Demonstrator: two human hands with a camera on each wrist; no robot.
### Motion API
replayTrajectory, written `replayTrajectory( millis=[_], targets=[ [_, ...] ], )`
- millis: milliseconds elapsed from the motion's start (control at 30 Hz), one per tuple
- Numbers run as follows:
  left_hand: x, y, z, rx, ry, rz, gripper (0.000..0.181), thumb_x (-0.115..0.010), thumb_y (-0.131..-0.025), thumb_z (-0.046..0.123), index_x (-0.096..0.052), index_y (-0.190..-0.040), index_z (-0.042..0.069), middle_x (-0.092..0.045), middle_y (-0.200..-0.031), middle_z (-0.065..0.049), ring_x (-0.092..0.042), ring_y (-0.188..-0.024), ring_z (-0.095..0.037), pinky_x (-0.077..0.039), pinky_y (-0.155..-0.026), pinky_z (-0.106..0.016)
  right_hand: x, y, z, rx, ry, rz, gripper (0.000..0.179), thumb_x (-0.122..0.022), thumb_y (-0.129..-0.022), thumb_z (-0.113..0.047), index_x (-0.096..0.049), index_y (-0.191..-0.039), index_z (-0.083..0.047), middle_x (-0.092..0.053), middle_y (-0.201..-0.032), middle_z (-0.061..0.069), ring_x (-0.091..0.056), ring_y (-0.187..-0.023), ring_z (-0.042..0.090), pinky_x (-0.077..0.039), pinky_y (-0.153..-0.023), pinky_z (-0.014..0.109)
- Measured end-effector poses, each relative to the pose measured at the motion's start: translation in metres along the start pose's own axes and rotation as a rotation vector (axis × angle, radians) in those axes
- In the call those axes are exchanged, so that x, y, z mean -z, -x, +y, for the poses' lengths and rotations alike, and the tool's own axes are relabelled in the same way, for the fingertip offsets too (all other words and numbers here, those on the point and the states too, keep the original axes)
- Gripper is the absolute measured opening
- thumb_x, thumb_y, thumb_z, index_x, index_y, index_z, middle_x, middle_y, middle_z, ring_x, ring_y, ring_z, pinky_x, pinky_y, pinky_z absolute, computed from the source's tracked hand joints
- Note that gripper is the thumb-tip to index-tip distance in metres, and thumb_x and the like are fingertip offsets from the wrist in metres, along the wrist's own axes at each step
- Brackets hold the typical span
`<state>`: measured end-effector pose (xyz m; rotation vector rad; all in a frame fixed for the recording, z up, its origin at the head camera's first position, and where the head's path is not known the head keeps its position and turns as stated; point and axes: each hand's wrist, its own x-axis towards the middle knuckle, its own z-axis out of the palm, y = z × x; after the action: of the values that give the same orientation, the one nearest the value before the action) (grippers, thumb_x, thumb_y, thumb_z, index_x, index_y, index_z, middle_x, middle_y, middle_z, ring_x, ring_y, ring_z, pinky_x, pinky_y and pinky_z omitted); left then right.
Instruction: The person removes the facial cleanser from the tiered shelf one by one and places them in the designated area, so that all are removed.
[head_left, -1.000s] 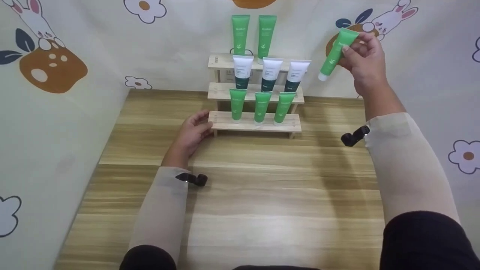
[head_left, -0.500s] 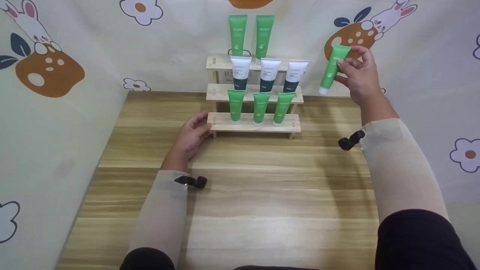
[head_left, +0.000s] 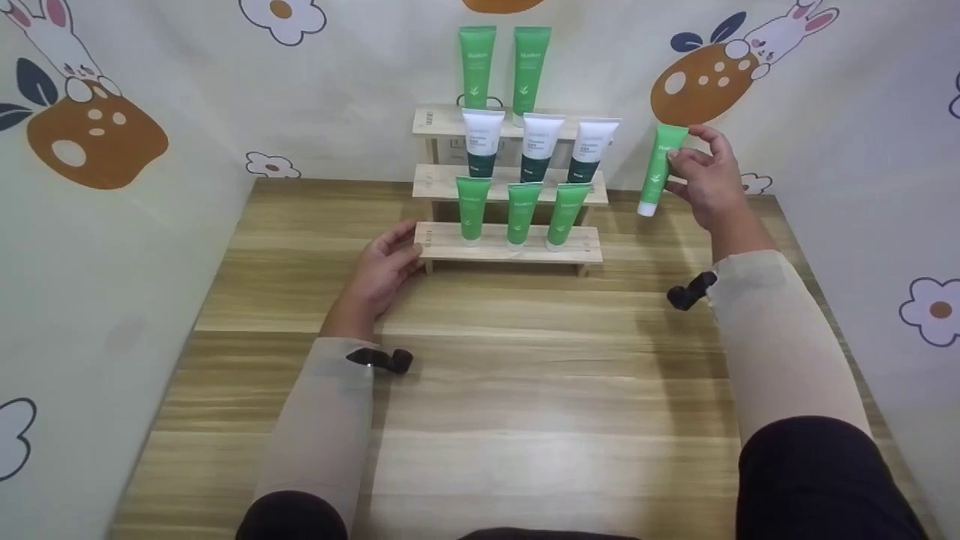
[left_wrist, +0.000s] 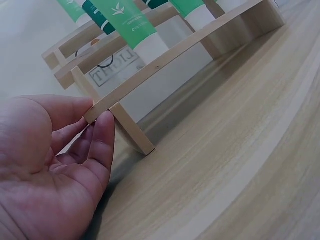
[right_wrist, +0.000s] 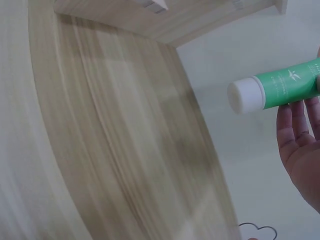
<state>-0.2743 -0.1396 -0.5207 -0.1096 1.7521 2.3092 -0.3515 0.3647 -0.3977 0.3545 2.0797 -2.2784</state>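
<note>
A green squeeze tube [head_left: 660,166] with a white cap is pinched by my right hand [head_left: 709,176], right of the stand and above the table, cap down and slightly tilted. In the right wrist view its white cap [right_wrist: 246,95] shows clearly. At the left end of the three-step wooden stand [head_left: 442,244], my left hand [head_left: 382,274] grips the lowest shelf's corner; in the left wrist view the thumb and fingers of the hand [left_wrist: 60,155] pinch that shelf end. Three green tubes [head_left: 517,216] stand on the lowest shelf, three white-and-dark-green tubes [head_left: 540,148] on the middle one, two green tubes [head_left: 476,67] on top.
The stand sits near the back of a wood-grain table [head_left: 510,375]. Behind and at both sides hangs a pale cloth [head_left: 360,90] printed with rabbits and flowers. Small black cameras are strapped to both wrists.
My right hand has moved down and slightly left with the green tube, which now hangs more upright. The left hand stays on the stand's corner.
</note>
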Motion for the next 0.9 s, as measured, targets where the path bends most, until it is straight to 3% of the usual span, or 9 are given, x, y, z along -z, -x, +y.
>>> replayTrajectory(
  millis=[233,400,567,700,900],
  targets=[
    [-0.001,0.000,-0.001,0.000,-0.014,0.000,0.063,-0.062,-0.105,0.003,-0.040,-0.164,0.007,-0.046,-0.165,-0.009,-0.060,-0.125,-0.018,-0.059,-0.098,-0.024,0.000,-0.002,0.024,-0.062,0.086,-0.013,0.056,-0.073,-0.103,-0.018,-0.047,-0.150,-0.033,-0.064,-0.129,0.004,-0.068,-0.120,0.022,-0.054,-0.116,0.046],
    [-0.001,0.001,-0.003,0.000,-0.020,0.004,0.064,-0.063,-0.104,0.002,-0.041,-0.163,0.008,-0.048,-0.164,-0.008,-0.061,-0.125,-0.018,-0.059,-0.099,-0.024,0.000,-0.002,0.039,-0.113,0.166,-0.015,0.056,-0.071,-0.104,-0.020,-0.047,-0.153,-0.033,-0.064,-0.129,0.002,-0.068,-0.117,0.019,-0.056,-0.112,0.043],
    [0.001,0.000,-0.003,0.001,-0.019,0.010,0.061,-0.062,-0.106,0.003,-0.042,-0.163,0.009,-0.048,-0.163,-0.010,-0.062,-0.121,-0.015,-0.059,-0.096,-0.022,-0.003,-0.002,0.047,-0.118,0.158,-0.010,0.060,-0.070,-0.105,-0.017,-0.046,-0.158,-0.030,-0.062,-0.128,0.001,-0.064,-0.112,0.018,-0.059,-0.098,0.035],
    [0.001,0.001,-0.003,0.010,-0.027,0.016,0.061,-0.062,-0.106,0.004,-0.042,-0.163,0.010,-0.048,-0.163,-0.010,-0.062,-0.121,-0.014,-0.059,-0.097,-0.022,-0.005,-0.005,0.052,-0.164,0.153,0.004,0.063,-0.069,-0.106,-0.018,-0.043,-0.162,-0.030,-0.058,-0.132,0.000,-0.059,-0.118,0.018,-0.056,-0.102,0.035],
    [0.000,0.002,0.000,0.010,-0.047,0.017,0.062,-0.063,-0.106,0.006,-0.041,-0.164,0.011,-0.048,-0.164,-0.007,-0.061,-0.127,-0.017,-0.059,-0.102,-0.025,-0.004,-0.021,0.066,-0.227,0.299,0.051,0.065,-0.071,-0.105,-0.030,-0.042,-0.163,-0.033,-0.053,-0.138,-0.001,-0.057,-0.118,0.017,-0.056,-0.097,0.031]
  ],
)
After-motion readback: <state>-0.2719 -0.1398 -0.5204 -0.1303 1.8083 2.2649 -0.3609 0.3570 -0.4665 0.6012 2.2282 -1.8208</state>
